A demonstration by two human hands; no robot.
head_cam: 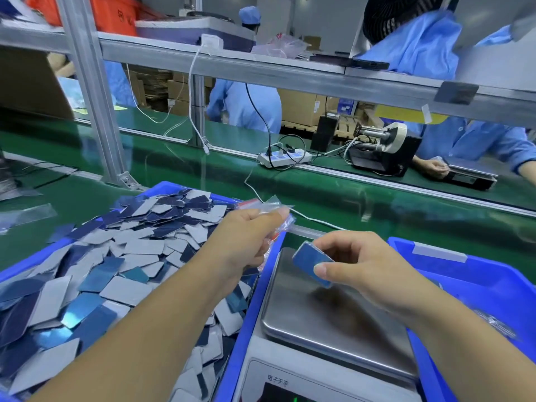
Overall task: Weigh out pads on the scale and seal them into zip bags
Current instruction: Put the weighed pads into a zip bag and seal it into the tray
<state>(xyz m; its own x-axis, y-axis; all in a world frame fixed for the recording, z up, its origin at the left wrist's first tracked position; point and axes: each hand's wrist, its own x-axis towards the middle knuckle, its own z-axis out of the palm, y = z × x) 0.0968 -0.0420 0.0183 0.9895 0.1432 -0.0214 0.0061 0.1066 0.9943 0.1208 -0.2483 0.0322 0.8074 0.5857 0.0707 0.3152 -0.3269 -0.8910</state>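
Pads lifted over the scale, zip bag held beside it

The green table (377, 204) carries a blue bin (246, 329) heaped with grey and blue pads (139, 250) on the left, its near end cut off by the frame. Beside it sits the scale (333, 320) with a bare steel pan (its display is mostly out of view at the bottom edge). A second blue bin (464, 274) stands at right, its contents hidden behind the forearm. The right hand (356, 265) pinches a small stack of blue pads (313, 264) just above the pan; how many is hard to make out. The left hand (246, 236) grips a crumpled clear zip bag (269, 207) with a red strip, over the bin's rim.
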